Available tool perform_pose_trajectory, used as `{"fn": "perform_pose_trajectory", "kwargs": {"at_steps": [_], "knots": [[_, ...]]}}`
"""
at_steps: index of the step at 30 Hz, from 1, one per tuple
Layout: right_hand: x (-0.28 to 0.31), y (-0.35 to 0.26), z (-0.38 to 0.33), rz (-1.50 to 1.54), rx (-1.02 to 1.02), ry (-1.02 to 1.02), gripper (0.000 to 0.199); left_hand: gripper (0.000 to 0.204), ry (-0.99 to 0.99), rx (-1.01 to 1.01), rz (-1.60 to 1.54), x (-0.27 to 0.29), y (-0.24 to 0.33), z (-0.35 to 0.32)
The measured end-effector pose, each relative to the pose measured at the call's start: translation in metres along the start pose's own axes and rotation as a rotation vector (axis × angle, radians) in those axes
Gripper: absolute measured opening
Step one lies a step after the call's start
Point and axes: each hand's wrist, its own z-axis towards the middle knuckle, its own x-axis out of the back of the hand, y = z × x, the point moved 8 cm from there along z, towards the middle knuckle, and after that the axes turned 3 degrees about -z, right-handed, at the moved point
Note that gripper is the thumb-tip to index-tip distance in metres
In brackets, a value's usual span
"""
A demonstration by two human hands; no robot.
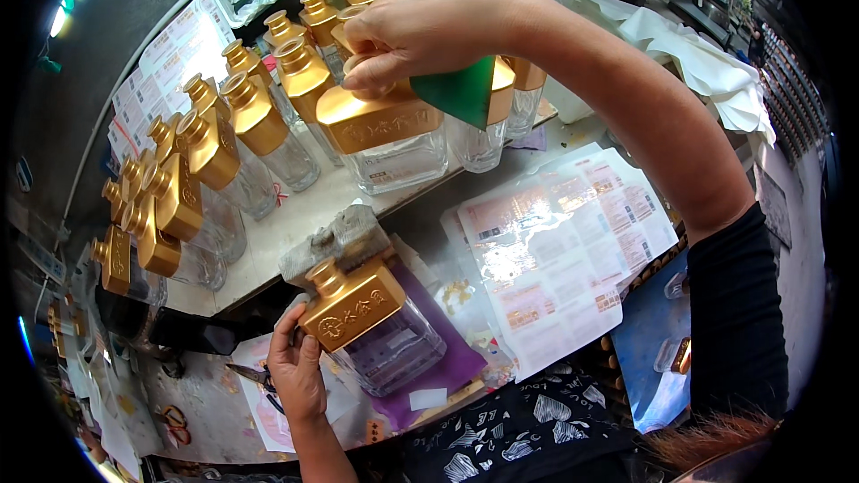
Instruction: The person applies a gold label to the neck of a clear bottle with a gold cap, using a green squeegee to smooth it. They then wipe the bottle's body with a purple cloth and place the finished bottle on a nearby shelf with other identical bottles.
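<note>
In front of me, a clear glass bottle with an embossed gold shoulder and neck (353, 307) leans over a purple cloth (465, 360). My left hand (298, 374) grips its lower left side, thumb and fingers at the edge of the gold part. Up on the raised ledge, the fingers of my right hand (403, 40) close around the neck of another gold-topped glass bottle (394, 156), which they partly hide. Below that wrist shows a green pointed sheet (455, 94); whether the hand holds it I cannot tell.
Several similar bottles (255, 116) crowd the raised white ledge (309, 206). Printed glossy sheets (559, 250) lie to the right. A grey crumpled cloth (344, 240) sits behind the near bottle. Black-handled scissors (250, 374) lie by my left hand; orange-handled scissors (174, 425) are farther left.
</note>
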Motion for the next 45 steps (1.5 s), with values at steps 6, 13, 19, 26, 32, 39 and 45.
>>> {"fn": "perform_pose_trajectory", "kwargs": {"at_steps": [6, 13, 19, 26, 32, 39, 45], "knots": [[0.001, 0.003, -0.002, 0.02, -0.015, 0.039, 0.043, 0.043, -0.012, -0.001, -0.008, -0.001, 0.0, 0.0], [0.028, -0.011, -0.054, 0.445, -0.082, 0.565, 0.041, 0.039, -0.004, -0.007, 0.014, -0.001, 0.0, -0.002], [-0.096, -0.036, -0.106, 0.769, -0.242, 0.282, 0.032, 0.051, -0.037, 0.05, -0.047, -0.014, 0.002, -0.004], [-0.206, -0.083, -0.125, 1.11, -0.295, -0.164, 0.064, 0.059, -0.101, 0.153, -0.086, -0.018, -0.015, -0.01], [-0.214, -0.097, -0.122, 1.19, -0.222, -0.139, 0.047, 0.058, -0.09, 0.173, -0.101, -0.021, -0.021, -0.01], [-0.22, -0.097, -0.12, 1.247, -0.256, 0.039, 0.049, 0.056, -0.087, 0.159, -0.057, -0.014, -0.02, -0.013], [-0.22, -0.097, -0.129, 1.356, -0.393, -0.079, 0.046, 0.058, -0.099, 0.167, -0.117, -0.025, -0.019, -0.011]]}}
